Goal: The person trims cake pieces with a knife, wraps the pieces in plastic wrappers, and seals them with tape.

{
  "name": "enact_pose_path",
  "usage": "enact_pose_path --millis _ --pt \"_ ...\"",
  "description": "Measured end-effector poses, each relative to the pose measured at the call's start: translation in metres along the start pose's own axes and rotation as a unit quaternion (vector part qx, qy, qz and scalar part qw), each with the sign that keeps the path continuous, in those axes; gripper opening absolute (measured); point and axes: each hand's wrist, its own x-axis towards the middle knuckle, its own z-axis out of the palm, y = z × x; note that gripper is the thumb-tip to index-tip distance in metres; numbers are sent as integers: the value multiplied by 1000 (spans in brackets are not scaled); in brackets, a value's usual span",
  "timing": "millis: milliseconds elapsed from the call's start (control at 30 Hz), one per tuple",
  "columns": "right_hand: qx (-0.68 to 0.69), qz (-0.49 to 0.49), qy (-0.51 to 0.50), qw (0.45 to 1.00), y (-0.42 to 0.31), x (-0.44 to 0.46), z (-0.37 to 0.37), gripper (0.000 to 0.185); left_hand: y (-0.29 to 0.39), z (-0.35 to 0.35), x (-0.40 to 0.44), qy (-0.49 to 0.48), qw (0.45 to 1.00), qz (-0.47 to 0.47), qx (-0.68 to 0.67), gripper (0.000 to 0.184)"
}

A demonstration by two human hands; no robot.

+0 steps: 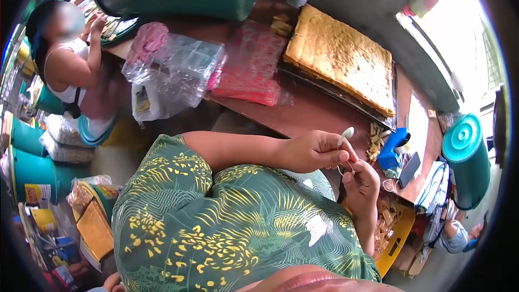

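A white earphone [346,134] with a thin cord sticks up from the fingers of my left hand [318,151], which is closed in a pinch. My right hand [362,185] is close beside it, thumb and fingers pinched on the thin cord. Both hands are in front of my patterned green shirt [243,221], near the table edge. Just beyond them on the table are a blue tape dispenser [393,148], a dark phone [410,170] and a pile of yellowish crumbs or scraps [374,143].
A large golden baked slab [340,57] lies on a dark tray at the back of the brown table [254,121]. Red plastic sheets [248,70] and clear bags [184,59] lie left. A yellow crate [400,232] stands below right. Another person [70,70] works at far left.
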Motion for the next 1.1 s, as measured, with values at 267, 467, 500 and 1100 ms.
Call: enact_pose_path --millis 267,467,500,1100 --pt "-58 -52 -227 971 -29 34 15 22 79 -19 -73 94 985 133 49 32" --pt "-24 -30 -251 967 -27 39 31 23 108 -22 -86 236 966 53 88 37" --pt "-18 -33 -250 967 -27 39 32 23 109 -23 -86 236 967 59 78 39" --pt "5 -78 -220 972 -14 34 6 30 205 -31 -73 -229 871 344 264 24"
